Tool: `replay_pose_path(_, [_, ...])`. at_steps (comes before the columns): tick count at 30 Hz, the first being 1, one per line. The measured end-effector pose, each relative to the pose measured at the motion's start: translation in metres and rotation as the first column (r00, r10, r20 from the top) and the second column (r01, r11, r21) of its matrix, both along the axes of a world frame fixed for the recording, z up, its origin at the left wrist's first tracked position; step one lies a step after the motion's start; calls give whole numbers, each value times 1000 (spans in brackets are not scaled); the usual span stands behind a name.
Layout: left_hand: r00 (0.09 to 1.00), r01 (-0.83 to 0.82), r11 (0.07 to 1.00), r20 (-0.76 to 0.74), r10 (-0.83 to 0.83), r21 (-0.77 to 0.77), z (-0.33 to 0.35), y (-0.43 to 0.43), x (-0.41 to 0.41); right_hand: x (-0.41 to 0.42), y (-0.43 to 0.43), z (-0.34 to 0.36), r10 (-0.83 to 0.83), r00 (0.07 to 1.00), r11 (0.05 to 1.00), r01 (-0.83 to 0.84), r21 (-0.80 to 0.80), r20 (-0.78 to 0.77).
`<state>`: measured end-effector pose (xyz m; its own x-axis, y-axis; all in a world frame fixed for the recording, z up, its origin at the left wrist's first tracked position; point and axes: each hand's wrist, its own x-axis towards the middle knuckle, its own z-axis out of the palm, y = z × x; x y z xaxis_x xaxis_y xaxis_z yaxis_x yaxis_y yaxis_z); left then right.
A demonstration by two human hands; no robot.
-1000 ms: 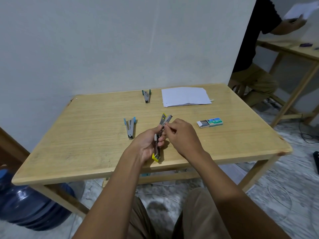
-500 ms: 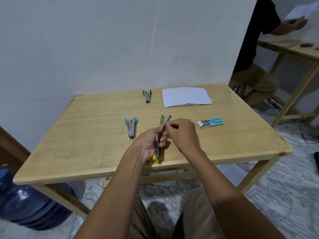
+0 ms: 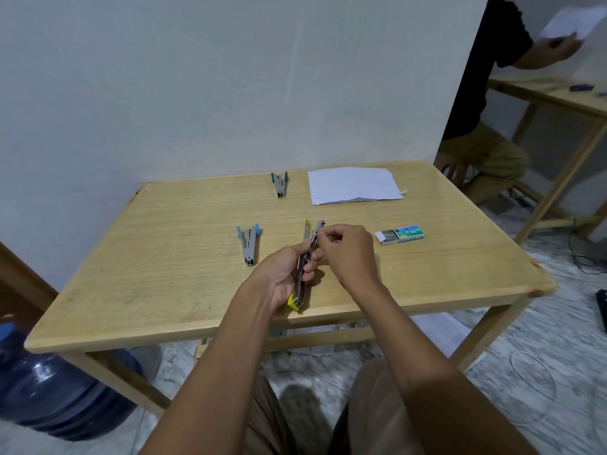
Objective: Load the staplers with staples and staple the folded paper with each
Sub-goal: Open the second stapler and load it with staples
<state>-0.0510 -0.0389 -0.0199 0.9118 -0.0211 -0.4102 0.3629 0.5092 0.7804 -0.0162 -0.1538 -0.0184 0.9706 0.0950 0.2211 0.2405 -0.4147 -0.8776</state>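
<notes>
My left hand (image 3: pixel 282 277) grips a yellow stapler (image 3: pixel 301 290) that is swung open over the table's near middle. My right hand (image 3: pixel 345 254) pinches at the far end of the stapler's metal magazine; whatever lies between those fingertips is too small to make out. A light-blue stapler (image 3: pixel 249 242) lies open to the left. A teal stapler (image 3: pixel 280 183) lies open near the far edge. The folded white paper (image 3: pixel 354 185) rests at the back right. An opened box of staples (image 3: pixel 400 234) sits to the right of my hands.
The wooden table (image 3: pixel 164 267) stands against a white wall. A blue water jug (image 3: pixel 56 395) sits on the floor at the left. Another person sits at a second table (image 3: pixel 551 93) to the right, holding paper. Cables lie on the floor at the right.
My right hand's fingertips have slid a little along the magazine toward the stapler's far end. The left hand and the other objects have stayed put.
</notes>
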Motion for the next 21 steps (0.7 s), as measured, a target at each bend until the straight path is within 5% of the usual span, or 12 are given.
replay_pose_path(14, [999, -20, 995, -34, 17, -95, 6, 1, -4, 14, -9, -3, 25, 1000, 994, -24, -105, 14])
replay_pose_path(21, [999, -46, 992, -19, 44, -117, 8, 1, -4, 1, -15, -9, 78, 996, 994, -76, 73, -33])
